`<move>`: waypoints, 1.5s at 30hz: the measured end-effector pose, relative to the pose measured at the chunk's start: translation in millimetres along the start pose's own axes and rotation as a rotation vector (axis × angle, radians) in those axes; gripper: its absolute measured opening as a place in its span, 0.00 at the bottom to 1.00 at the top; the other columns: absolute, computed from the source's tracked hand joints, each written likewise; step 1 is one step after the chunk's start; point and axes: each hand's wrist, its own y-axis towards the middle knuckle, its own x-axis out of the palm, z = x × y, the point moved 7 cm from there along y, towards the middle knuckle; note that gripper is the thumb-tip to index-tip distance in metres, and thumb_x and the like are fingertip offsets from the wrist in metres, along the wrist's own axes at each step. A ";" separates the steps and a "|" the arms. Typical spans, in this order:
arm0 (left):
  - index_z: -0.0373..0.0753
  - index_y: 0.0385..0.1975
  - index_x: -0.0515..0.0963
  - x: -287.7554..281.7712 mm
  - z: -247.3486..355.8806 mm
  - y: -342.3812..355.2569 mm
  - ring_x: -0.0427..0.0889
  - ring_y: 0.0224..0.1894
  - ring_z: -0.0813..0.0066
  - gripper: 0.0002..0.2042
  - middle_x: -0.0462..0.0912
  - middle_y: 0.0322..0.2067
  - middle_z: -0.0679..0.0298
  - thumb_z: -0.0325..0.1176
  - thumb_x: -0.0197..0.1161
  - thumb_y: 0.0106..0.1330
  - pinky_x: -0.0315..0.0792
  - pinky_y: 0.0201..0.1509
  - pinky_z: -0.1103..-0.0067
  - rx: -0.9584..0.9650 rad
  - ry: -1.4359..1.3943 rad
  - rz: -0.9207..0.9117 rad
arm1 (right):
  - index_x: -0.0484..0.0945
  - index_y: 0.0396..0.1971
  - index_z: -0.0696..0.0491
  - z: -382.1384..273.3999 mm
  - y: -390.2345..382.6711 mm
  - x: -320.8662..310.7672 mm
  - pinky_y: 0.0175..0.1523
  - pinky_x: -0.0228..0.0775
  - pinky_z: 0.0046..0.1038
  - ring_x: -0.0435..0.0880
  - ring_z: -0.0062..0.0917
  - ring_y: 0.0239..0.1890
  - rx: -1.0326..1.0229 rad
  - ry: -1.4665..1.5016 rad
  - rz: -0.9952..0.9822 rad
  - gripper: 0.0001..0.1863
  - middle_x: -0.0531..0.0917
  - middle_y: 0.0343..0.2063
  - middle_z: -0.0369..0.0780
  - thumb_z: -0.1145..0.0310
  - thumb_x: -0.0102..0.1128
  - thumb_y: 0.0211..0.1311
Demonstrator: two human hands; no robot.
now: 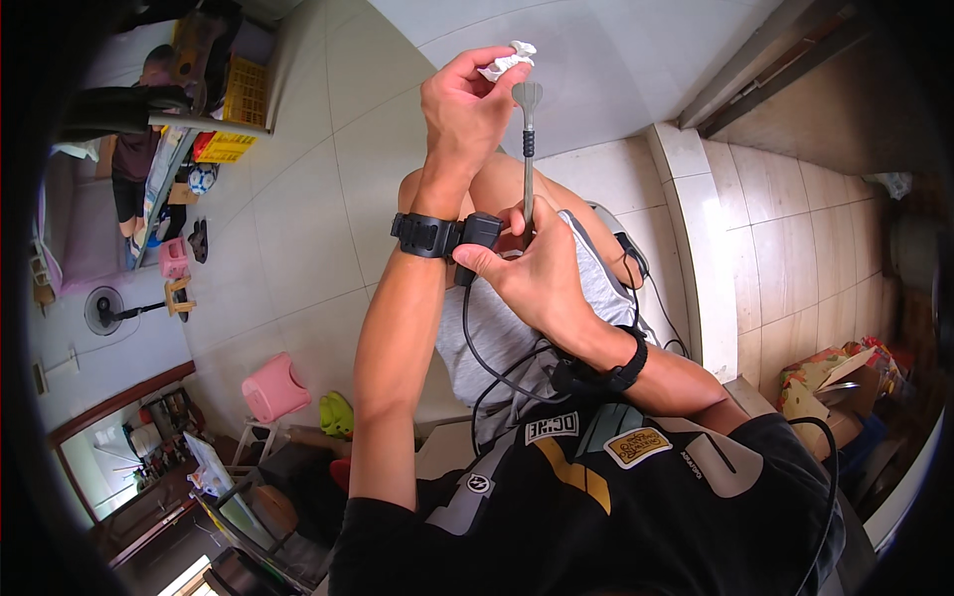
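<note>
My left hand [467,111] is raised at the top of the view, pinching a crumpled white tissue [510,64] between thumb and fingers. Just below the tissue is the flared, translucent grey head of a thin grey rod [529,184], which has a black ribbed collar. My right hand [545,275] is closed round the rod's lower part; its exact kind I cannot make out. The rod stands roughly upright over my bare knees. My right thumb lies close to the black box [481,231] strapped on my left wrist.
Black cables [497,372] cross my lap. A low tiled ledge [701,258] runs on the right, with a cardboard box [845,397] beyond. At left are a pink stool [275,387], green clogs [337,414], a fan [107,310] and a person [134,159] near a yellow crate [243,94].
</note>
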 end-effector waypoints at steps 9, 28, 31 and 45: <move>0.30 0.43 0.82 -3.4 10.1 0.4 0.81 0.28 0.84 0.11 0.86 0.29 0.63 0.25 0.71 0.63 0.75 0.29 0.85 0.158 0.002 0.049 | 0.63 0.29 0.54 6.9 2.8 -0.5 0.32 0.75 0.24 0.82 0.20 0.27 -0.007 0.047 0.031 0.26 0.80 0.21 0.41 0.71 0.81 0.48; 0.37 0.37 0.84 -35.6 95.7 13.3 0.82 0.24 0.76 0.11 0.84 0.27 0.62 0.20 0.73 0.54 0.76 0.28 0.82 0.815 0.547 0.182 | 0.64 0.26 0.52 -8.3 33.2 -42.2 0.27 0.61 0.19 0.66 0.14 0.23 0.065 0.330 0.030 0.19 0.70 0.21 0.32 0.57 0.57 0.72; 0.36 0.37 0.84 -41.7 105.3 22.7 0.82 0.23 0.76 0.11 0.84 0.26 0.62 0.21 0.73 0.54 0.76 0.28 0.82 0.839 0.598 0.268 | 0.65 0.24 0.53 -11.0 61.5 -59.7 0.27 0.59 0.21 0.64 0.15 0.22 0.043 0.303 0.043 0.20 0.68 0.20 0.32 0.56 0.46 0.76; 0.35 0.35 0.85 -38.2 84.1 34.0 0.81 0.20 0.76 0.09 0.85 0.26 0.61 0.22 0.74 0.54 0.76 0.24 0.83 0.848 0.643 0.375 | 0.65 0.22 0.58 -82.4 124.7 -72.8 0.28 0.57 0.28 0.61 0.17 0.23 -0.450 0.042 0.262 0.19 0.63 0.16 0.33 0.63 0.46 0.74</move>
